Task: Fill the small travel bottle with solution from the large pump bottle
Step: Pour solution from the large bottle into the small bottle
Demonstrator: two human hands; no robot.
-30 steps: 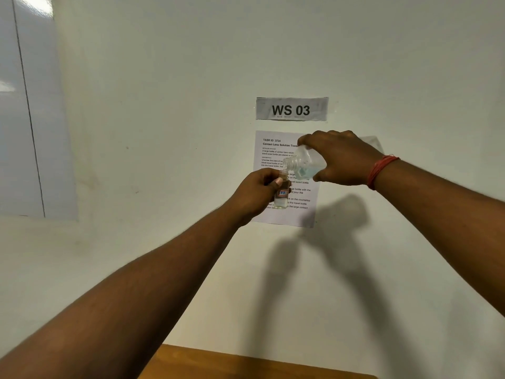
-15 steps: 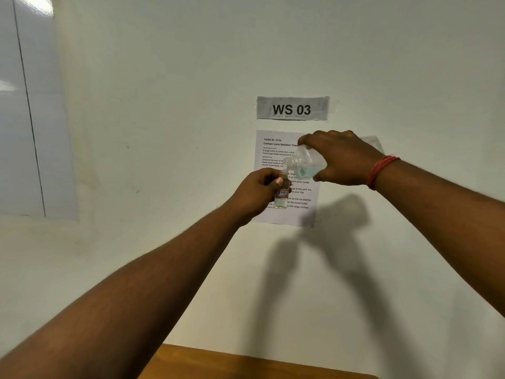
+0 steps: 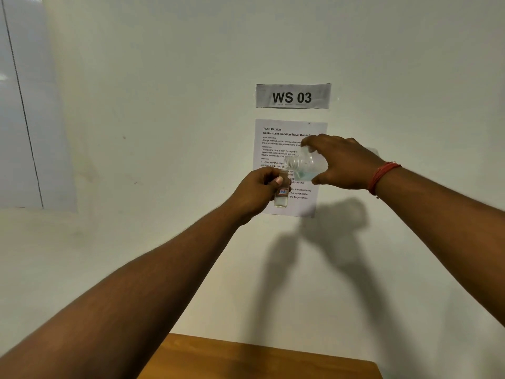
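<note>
My left hand (image 3: 258,188) grips a small clear travel bottle (image 3: 281,196) upright in front of the wall; it has a small red and blue label and a little liquid at the bottom. My right hand (image 3: 343,164) grips a large clear bottle (image 3: 307,165) tipped on its side. Its open threaded neck points left, just above the small bottle's mouth. A little pale blue solution lies in the lower side of the large bottle. No pump or cap is in view.
A paper task sheet (image 3: 273,143) and a "WS 03" sign (image 3: 292,96) hang on the white wall behind my hands. A wooden tabletop (image 3: 259,359) shows at the bottom edge. A whiteboard panel (image 3: 19,119) hangs at the left.
Both hands and bottles hold nearly the same pose; the large bottle stays tipped over the small one.
</note>
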